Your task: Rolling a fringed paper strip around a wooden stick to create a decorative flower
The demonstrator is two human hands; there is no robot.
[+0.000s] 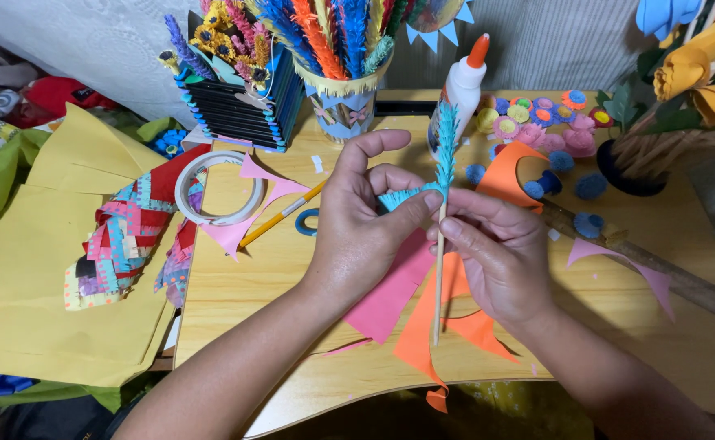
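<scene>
While nearly vertical, skewer (438, 285) fringe-end up.

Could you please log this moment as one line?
left hand: pinches blue fringed paper | right hand: holds wooden stick | glue bottle behind

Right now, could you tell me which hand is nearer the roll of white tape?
Left. The left hand sits just right of the roll of white tape; the right hand is farther right, beyond it.
</scene>
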